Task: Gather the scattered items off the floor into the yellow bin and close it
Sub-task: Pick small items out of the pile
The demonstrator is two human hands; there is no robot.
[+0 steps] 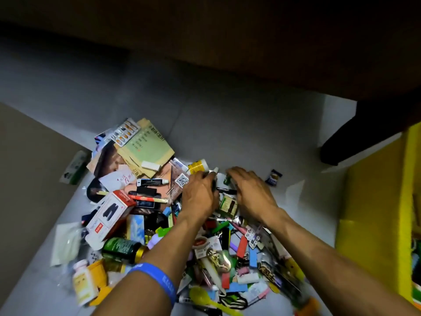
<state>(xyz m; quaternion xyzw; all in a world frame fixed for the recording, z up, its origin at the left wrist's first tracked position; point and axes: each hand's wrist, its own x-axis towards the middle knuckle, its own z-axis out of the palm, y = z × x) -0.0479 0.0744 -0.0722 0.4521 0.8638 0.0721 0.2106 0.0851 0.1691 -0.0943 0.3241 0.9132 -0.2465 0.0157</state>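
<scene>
A big heap of small items (pixel 159 224) covers the grey floor: boxes, bottles, pens, coloured lighters, pill blisters, paper packets. My left hand (pixel 200 195) reaches into the far side of the heap, its fingers curled round a dark pen-like item (pixel 224 190) and other small things. My right hand (pixel 252 190) lies palm down just to the right, its fingers curled over a small green item (pixel 227 179). The yellow bin (pixel 373 215) stands at the right edge, only partly in view, with some items inside.
A dark wooden furniture leg (pixel 355 137) stands behind the bin, with a dark furniture body across the top. A small dark sachet (pixel 273 177) lies alone to the right of my hands. A green-and-white packet (pixel 74 167) lies at the far left. A brown surface borders the floor on the left.
</scene>
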